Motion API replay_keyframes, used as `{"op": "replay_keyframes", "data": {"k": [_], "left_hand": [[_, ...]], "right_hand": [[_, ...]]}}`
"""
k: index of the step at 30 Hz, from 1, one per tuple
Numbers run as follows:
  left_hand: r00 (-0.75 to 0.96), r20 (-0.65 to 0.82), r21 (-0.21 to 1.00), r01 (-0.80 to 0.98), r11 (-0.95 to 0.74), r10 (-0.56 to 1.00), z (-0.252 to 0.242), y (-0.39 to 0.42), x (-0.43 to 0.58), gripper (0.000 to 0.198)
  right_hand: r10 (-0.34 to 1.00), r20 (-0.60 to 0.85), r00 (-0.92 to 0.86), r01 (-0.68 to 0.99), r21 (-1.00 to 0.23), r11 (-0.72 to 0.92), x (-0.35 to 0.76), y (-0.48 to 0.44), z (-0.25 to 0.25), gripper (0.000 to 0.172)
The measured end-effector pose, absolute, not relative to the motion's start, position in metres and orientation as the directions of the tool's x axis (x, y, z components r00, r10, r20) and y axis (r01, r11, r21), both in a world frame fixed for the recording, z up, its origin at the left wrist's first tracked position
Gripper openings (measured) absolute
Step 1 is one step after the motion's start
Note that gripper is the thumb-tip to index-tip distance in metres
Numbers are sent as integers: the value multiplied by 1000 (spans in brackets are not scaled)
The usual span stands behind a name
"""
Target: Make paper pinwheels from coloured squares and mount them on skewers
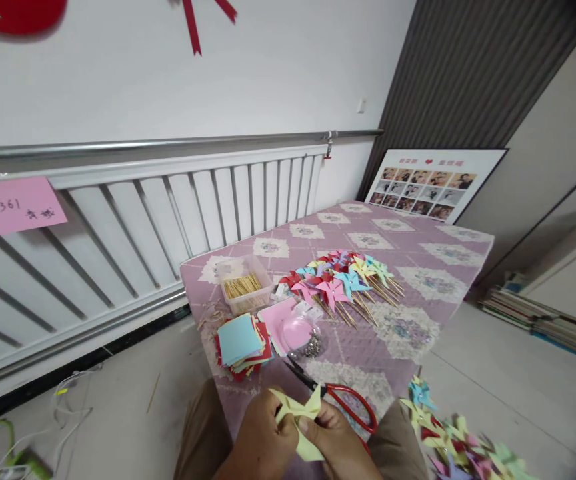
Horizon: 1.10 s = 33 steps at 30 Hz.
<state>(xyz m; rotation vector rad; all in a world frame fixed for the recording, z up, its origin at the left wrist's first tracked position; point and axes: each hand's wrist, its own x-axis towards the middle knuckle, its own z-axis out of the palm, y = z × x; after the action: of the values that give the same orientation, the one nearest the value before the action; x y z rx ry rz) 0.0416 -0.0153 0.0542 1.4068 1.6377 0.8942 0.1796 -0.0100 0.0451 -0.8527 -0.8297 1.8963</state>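
Note:
A pale yellow paper pinwheel point(298, 408) is held between both hands at the table's near edge. My left hand point(265, 433) grips its left side with curled fingers. On the right, my right hand point(335, 440) pinches the paper near its middle with the thumb on top. Red-handled scissors point(351, 400) lie just beyond, blades pointing to the far left. A clear round dish point(301, 333) with small metal pins stands past the scissors. To its left is a stack of coloured paper squares point(241, 340), light blue on top.
A plastic box point(245, 285) of wooden sticks stands farther back. Several finished pinwheels point(343, 280) on sticks lie mid-table; more pinwheels point(461, 440) are on the floor at right. A radiator point(193, 207) runs along the wall. A photo board point(433, 183) leans at the back.

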Motion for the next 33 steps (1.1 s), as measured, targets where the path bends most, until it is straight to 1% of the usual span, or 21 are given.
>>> {"op": "replay_keyframes", "data": {"k": [3, 6, 11, 17, 19, 23, 27, 30, 33], "left_hand": [[-83, -48, 831, 550, 86, 995, 56, -15, 43, 14], [-63, -45, 812, 579, 73, 997, 59, -15, 44, 15], [-15, -136, 882, 454, 128, 991, 65, -14, 44, 24], [28, -185, 937, 308, 168, 982, 73, -10, 48, 18], [35, -215, 940, 280, 197, 976, 74, -8, 49, 18], [11, -265, 927, 279, 251, 964, 71, -6, 47, 16], [59, -310, 936, 195, 294, 949, 66, -5, 43, 17], [105, -368, 923, 156, 351, 924, 65, -4, 39, 14], [109, -362, 929, 121, 350, 926, 67, -3, 37, 12]], "right_hand": [[894, -253, -369, -410, -819, -401, 178, -8, 49, 41], [894, -267, -359, -409, -816, -408, 178, -6, 52, 43], [898, -257, -357, -451, -795, -407, 180, -4, 44, 39], [910, -282, -304, -421, -817, -394, 185, -3, 35, 37], [910, -301, -284, -387, -833, -396, 186, -4, 39, 38], [909, -331, -254, -320, -858, -402, 187, -7, 54, 40], [908, -340, -245, -307, -861, -405, 185, -8, 68, 40], [900, -358, -250, -291, -858, -422, 183, -7, 72, 43], [895, -383, -227, -252, -865, -434, 180, -6, 72, 47]]}}
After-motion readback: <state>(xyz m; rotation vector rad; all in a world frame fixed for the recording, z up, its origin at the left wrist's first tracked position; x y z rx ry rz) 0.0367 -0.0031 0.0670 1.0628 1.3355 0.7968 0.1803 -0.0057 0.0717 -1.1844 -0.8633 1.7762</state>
